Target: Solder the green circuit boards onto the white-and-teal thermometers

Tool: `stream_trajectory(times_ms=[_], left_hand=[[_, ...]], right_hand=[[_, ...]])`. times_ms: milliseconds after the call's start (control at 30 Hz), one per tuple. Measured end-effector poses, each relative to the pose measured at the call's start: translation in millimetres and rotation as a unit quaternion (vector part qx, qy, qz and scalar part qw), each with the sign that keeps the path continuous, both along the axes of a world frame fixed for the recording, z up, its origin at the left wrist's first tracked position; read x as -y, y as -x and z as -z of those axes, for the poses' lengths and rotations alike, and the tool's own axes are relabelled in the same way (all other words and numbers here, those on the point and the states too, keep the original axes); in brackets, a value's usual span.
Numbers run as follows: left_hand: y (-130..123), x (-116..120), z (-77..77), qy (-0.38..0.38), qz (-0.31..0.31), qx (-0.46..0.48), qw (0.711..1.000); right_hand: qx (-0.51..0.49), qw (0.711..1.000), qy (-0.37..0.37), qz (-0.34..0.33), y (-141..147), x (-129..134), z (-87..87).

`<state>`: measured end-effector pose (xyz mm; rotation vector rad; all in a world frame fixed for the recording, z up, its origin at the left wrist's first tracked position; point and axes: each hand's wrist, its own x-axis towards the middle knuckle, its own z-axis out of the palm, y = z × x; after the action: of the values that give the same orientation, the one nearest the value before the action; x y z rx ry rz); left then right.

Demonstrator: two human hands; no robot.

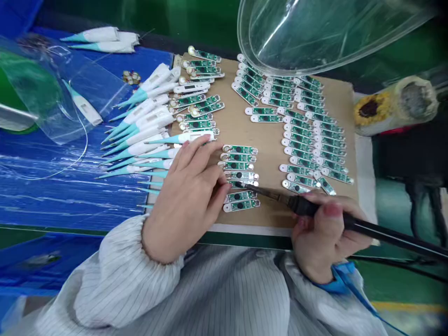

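Note:
My right hand [331, 228] is closed around the black handle of a soldering iron [304, 205]. The iron's tip meets the right end of a small green circuit board [239, 185] in the short middle column. At that board's left end, the thumb and index finger of my left hand [192, 196] are pinched together and cover it. Just above lies another circuit board [241, 175] with a black dot, and below is a circuit board [241, 205] with a white round end. A thermometer [182, 138] with a light-blue tip lies by my left fingers.
Cardboard [268, 158] bears rows of circuit boards [297, 144] on the right. Thermometers [140, 126] pile up at the left, over a blue surface [42, 191]. A clear plastic shield [315, 37] overhangs the back; a sunflower-marked roll [392, 107] stands at right.

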<state>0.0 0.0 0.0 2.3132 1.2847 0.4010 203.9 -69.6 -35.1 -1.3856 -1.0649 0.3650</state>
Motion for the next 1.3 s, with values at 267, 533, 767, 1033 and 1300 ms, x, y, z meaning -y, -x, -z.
stream_trajectory(times_ms=[267, 533, 767, 1033, 1300], left_hand=[[-0.3, -0.2, 4.0, 0.0, -0.002, 0.009, 1.0], [0.3, -1.6, 4.5, -0.008, 0.008, 0.004, 1.0], [-0.2, -1.7, 2.2, -0.012, 0.012, -0.008, 1.0], [0.1, -4.9, -1.6, -0.015, 0.031, -0.027, 0.999], [1.1, -7.9, -3.2, -0.017, 0.042, -0.034, 0.998]], right_hand=[[0.022, 1.0, -0.01, -0.015, -1.0, -2.3, -0.6], [0.039, 0.998, -0.003, -0.042, -0.4, -2.2, 3.0], [0.047, 0.998, 0.002, -0.047, -1.7, -2.3, 5.8], [0.037, 0.998, 0.001, -0.041, -0.4, -1.8, 3.6], [0.036, 0.999, -0.004, -0.039, -0.5, -4.2, 1.7]])
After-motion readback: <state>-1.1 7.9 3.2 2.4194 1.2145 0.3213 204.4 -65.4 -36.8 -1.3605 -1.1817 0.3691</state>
